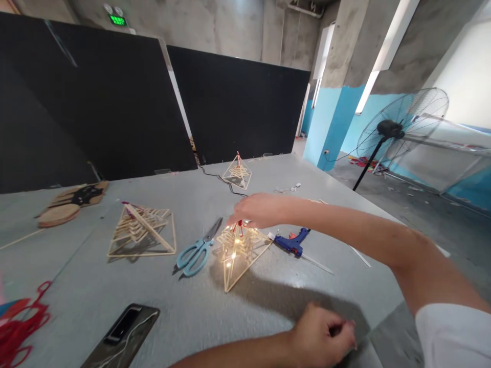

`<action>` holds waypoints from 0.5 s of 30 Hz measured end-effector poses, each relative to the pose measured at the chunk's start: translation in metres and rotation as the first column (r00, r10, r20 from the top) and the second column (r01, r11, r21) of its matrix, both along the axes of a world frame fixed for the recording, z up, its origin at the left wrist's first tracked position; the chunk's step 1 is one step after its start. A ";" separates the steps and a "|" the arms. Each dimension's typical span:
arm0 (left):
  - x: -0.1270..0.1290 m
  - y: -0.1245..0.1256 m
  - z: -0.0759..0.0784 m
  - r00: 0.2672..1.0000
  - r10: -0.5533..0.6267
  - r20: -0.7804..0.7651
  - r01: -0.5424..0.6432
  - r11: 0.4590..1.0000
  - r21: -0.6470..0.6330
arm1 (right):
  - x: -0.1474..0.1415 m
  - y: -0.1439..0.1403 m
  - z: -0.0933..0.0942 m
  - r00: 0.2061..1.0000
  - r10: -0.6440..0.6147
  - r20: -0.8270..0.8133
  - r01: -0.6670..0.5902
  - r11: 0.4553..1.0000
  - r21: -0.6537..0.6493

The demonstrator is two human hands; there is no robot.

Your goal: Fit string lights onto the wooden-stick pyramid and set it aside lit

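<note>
A stick pyramid [240,253] with small glowing lights inside stands on the grey table [268,301]. My right hand [255,209] reaches across from the right, and its fingertips are closed on the red loop at the pyramid's apex. My left hand [324,335] rests low near the table's front edge, curled into a fist; nothing shows in it. Blue-handled scissors [195,253] lie just left of the lit pyramid. A blue glue gun [293,243] lies just right of it, under my right forearm.
A larger unlit stick pyramid [141,232] sits to the left, and a small one [238,173] stands at the back by a black cable. A phone [123,332] and red cords [19,322] lie front left. Wooden discs [59,214] sit far left. A floor fan [399,128] stands right.
</note>
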State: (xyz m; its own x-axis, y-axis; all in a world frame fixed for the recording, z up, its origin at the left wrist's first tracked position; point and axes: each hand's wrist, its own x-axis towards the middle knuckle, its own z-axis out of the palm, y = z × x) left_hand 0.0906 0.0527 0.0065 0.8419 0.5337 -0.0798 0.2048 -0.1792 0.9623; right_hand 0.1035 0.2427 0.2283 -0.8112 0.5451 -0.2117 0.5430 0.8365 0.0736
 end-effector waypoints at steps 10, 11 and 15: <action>0.003 0.004 0.001 0.997 -0.050 -0.061 0.054 0.997 0.060 | -0.025 0.048 0.019 0.988 -0.040 -0.150 0.033 0.998 -0.052; 0.003 0.004 0.001 0.997 -0.054 -0.053 0.058 0.996 0.067 | -0.025 0.054 0.025 0.979 -0.052 -0.198 0.042 0.998 -0.053; 0.003 0.005 -0.004 0.998 -0.060 -0.023 0.061 0.996 0.058 | -0.021 0.079 0.050 0.944 -0.183 -0.275 0.158 0.981 -0.110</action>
State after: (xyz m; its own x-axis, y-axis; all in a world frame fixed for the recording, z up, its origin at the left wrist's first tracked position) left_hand 0.0938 0.0576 0.0023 0.8712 0.4863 -0.0678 0.2118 -0.2476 0.9454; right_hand 0.0825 0.3218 0.2779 -0.7407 0.6707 -0.0390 0.6662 0.7259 -0.1711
